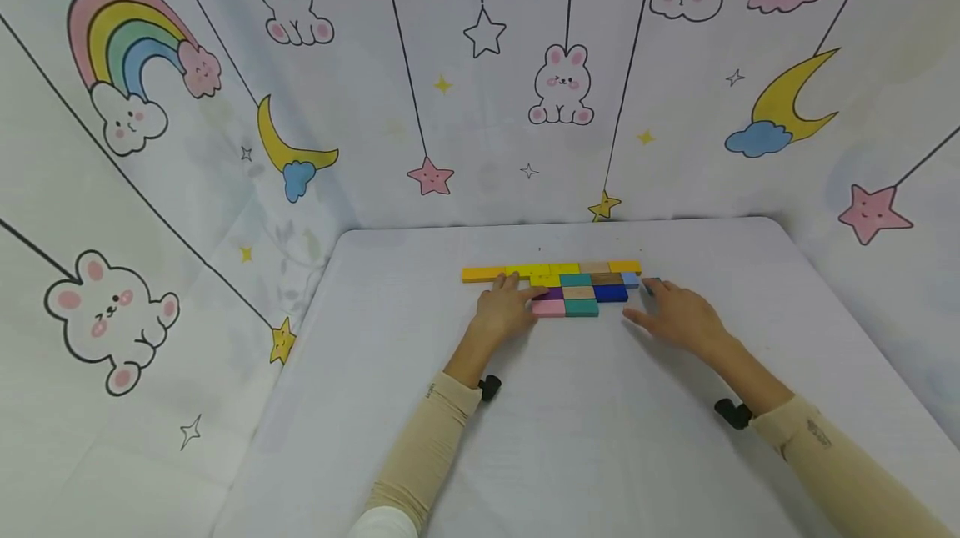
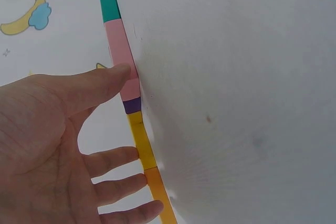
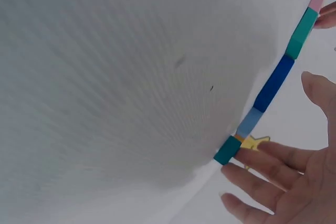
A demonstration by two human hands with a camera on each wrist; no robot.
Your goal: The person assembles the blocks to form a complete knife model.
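Flat coloured blocks lie in staggered rows on the white table. My left hand [image 1: 504, 309] lies along their left side. Its thumb rests on the pink block [image 2: 119, 45], while its straight fingers reach the yellow block [image 2: 143, 140] and the orange block [image 2: 161, 195]. Over at the right end is my right hand [image 1: 678, 317], fingers spread and thumb apart. Its fingertips touch a small teal block [image 3: 227, 150] just beyond the light blue block [image 1: 631, 279]. A dark blue block [image 1: 611, 294] and a front teal block [image 1: 582, 308] sit between the hands.
The back row runs longest, with an orange block at each end, and a tan block [image 1: 595, 268] within it. White table surface [image 1: 600, 438] stretches in front of the blocks. Behind stands a fabric backdrop [image 1: 495, 129] printed with rabbits, stars and rainbows.
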